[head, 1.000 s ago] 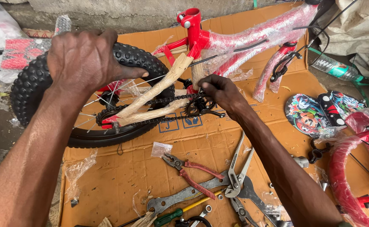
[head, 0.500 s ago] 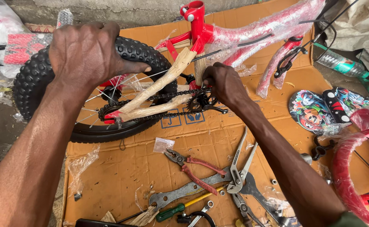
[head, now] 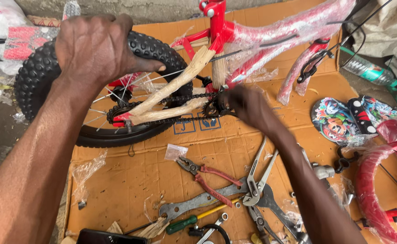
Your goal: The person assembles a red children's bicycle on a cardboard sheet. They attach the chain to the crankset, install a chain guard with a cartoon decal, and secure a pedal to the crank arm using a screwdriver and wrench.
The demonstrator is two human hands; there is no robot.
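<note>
Left hand grips tyre; right hand at chainring

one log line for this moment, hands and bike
left hand: gripping rear tyre | right hand: at chainring | pliers: on cardboard

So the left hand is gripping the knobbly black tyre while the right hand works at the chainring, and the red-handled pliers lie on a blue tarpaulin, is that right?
Not quite: the red-handled pliers lie on brown cardboard, not a blue tarpaulin, as the head view shows. The rest holds: the left hand grips the knobbly black tyre, and the right hand works at the chainring.
</note>
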